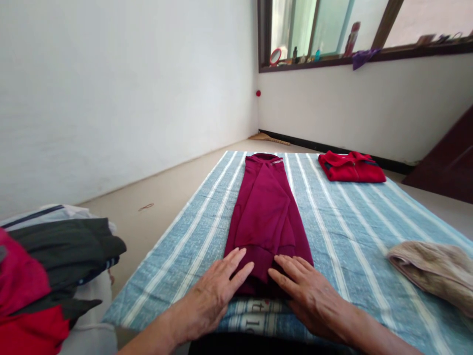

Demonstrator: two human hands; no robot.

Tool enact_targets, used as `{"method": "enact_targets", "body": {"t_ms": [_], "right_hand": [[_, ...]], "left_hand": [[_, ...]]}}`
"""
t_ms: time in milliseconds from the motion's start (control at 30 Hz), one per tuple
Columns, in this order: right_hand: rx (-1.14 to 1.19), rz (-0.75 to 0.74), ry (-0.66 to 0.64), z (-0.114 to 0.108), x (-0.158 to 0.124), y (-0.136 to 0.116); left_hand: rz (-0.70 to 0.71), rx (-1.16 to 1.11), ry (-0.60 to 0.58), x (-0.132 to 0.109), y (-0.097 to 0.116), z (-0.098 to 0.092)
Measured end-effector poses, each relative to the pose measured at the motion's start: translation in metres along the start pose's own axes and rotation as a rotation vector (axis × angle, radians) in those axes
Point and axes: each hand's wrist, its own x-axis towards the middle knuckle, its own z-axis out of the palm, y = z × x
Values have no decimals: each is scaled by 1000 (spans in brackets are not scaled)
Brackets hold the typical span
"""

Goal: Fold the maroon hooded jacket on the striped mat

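A purple-red long-sleeved top [262, 212] lies lengthwise on the blue striped cloth [195, 241], its sides and sleeves folded inward into a long strip. Its collar is at the far end and its cuffs and hem are near me. On the near left end of the top, my left hand [216, 286] rests with fingers stretched out. My right hand [305, 286] lies flat on the near right end, fingers extended. Neither hand grips the fabric. Part of the hem is hidden under my hands.
A folded red zip jacket [351, 167] sits at the far right of the cloth. Nearer on the right is a beige fuzzy item [432, 271]. Piled clothes [66, 251] stand at the left. Behind are white walls and a window sill [332, 61] with small items.
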Motion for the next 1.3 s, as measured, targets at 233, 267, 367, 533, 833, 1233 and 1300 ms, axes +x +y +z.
{"method": "enact_targets", "body": {"t_ms": [233,267,367,533,833,1233,1300], "right_hand": [[-185,-3,38,15,-1,-11],[-232,-1,54,16,0,-14],[-345,9,109,21,3,-22],[-382,-29,133,19,6,-20],[153,-101,-213,-92,89,45],[13,327,-302,-221,214,111],[18,342,-299,-220,216,113]], "left_hand": [[-39,140,-53,7,8,6],[-40,157,-40,6,9,8],[-33,200,42,6,11,15],[14,250,242,6,10,26],[-15,-12,157,66,-25,-88],[-364,29,19,173,-68,-240],[-366,76,8,177,-68,-241]]}}
